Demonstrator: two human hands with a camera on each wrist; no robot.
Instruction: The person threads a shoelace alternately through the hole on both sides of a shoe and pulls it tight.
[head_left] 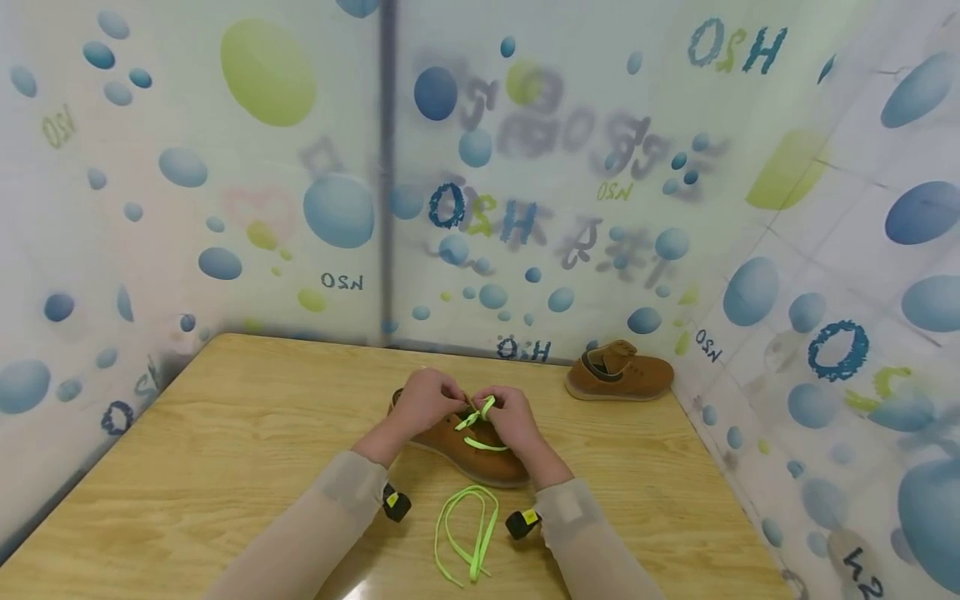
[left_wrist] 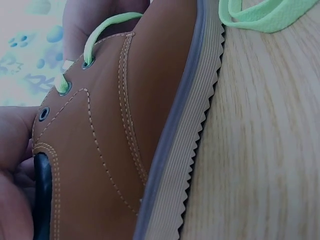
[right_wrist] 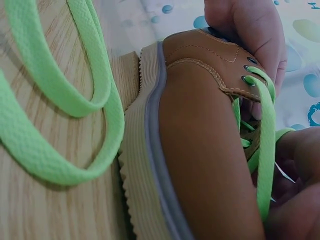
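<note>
A brown leather shoe point(head_left: 457, 446) with a pale ridged sole stands on the table, toe toward the right. A neon green shoelace point(right_wrist: 266, 150) runs through its front eyelets; in the left wrist view a bare eyelet point(left_wrist: 44, 114) shows nearer the ankle opening. My left hand point(head_left: 427, 404) grips the shoe's upper by the tongue and eyelets, its fingertips partly hidden inside. My right hand point(head_left: 512, 415) pinches the green lace over the front of the shoe. In the right wrist view, the right fingers point(right_wrist: 295, 185) curl beside the lace.
Another green lace point(head_left: 467, 533) lies looped on the wooden table point(head_left: 300, 417), in front of the shoe between both forearms. A second brown shoe point(head_left: 626, 379) stands at the table's back right corner. Patterned curtains point(head_left: 337, 150) hang behind and at the sides.
</note>
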